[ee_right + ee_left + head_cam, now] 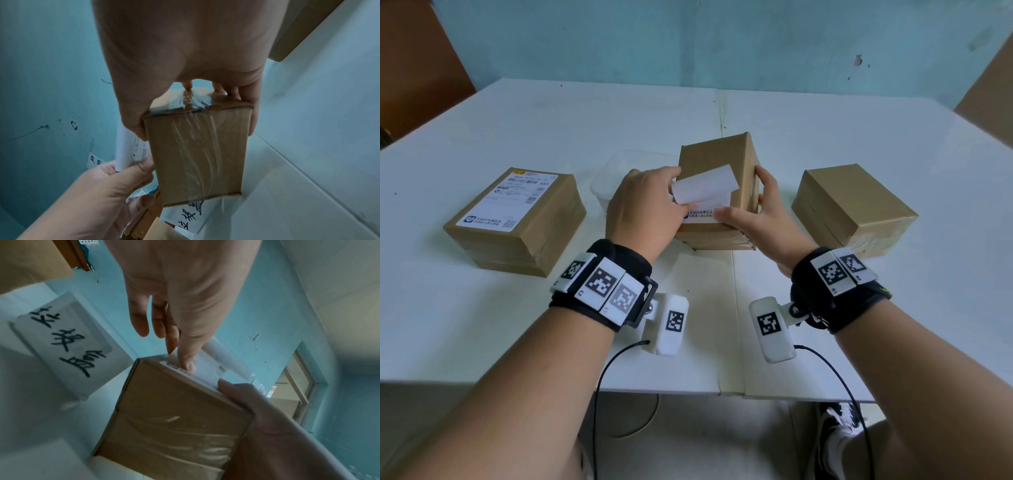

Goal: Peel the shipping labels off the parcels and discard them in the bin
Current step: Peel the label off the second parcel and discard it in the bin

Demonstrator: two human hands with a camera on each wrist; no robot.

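Observation:
A brown middle parcel stands tilted up on the white table. My right hand grips it, thumb on the labelled face and fingers round the right side. Its white shipping label is peeled back and curled over, with only its lower printed strip still stuck. My left hand pinches the label's loose left edge. The left wrist view shows my thumb pressing on the label over the parcel. In the right wrist view, the curled label hangs left of the parcel.
A left parcel lies flat with its label fully stuck on top. A right parcel shows no label. A translucent bin with handwritten characters stands just behind my left hand.

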